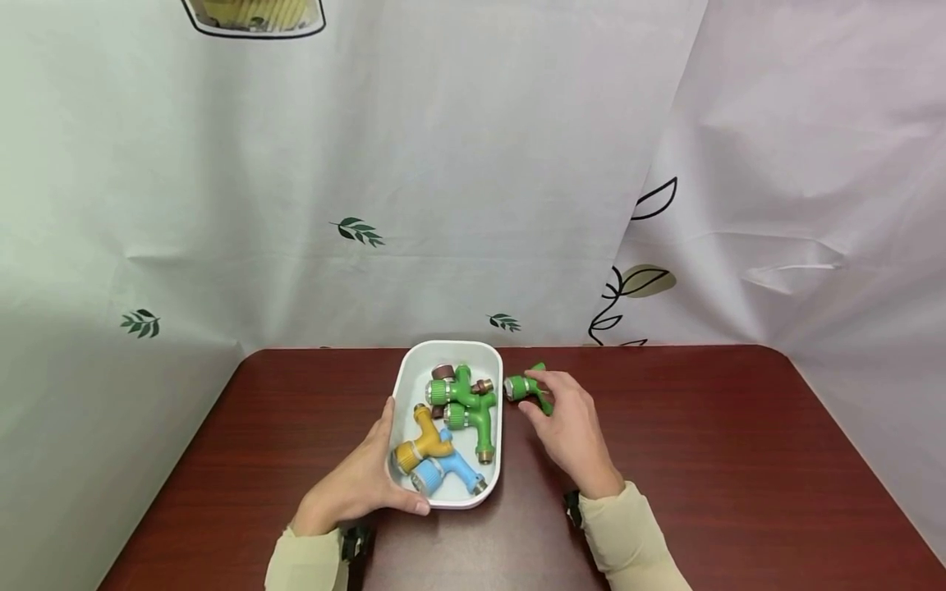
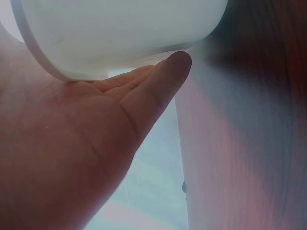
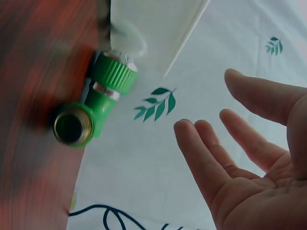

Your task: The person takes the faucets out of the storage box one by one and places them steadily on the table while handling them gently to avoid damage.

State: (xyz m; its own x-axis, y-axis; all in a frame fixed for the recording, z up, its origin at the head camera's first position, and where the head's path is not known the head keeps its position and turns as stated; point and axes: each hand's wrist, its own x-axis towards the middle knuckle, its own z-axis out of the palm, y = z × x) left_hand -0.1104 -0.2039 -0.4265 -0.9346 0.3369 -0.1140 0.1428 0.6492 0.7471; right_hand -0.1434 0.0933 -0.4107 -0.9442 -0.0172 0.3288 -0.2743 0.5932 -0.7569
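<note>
A white rectangular tray [image 1: 445, 495] holds several small faucet-like taps. Inside are two green taps [image 1: 480, 427], a yellow tap [image 1: 427, 439], a blue tap [image 1: 447, 469] and a dark red one [image 1: 442, 372], largely covered by the green ones. My left hand [image 1: 362, 480] rests against the tray's near left corner, fingers along the side and thumb by the front; in the left wrist view its fairly straight fingers [image 2: 158, 91] touch the wall. Just right of the tray, another green tap [image 3: 98, 96] lies on the table. My right hand [image 1: 572, 423] hovers over it, fingers spread and apart from it.
Everything stands on a dark red wooden table [image 1: 702, 460]. A white cloth [image 1: 473, 164] printed with leaves hangs behind the table and along its sides. The tray's far end is close to the table's back edge.
</note>
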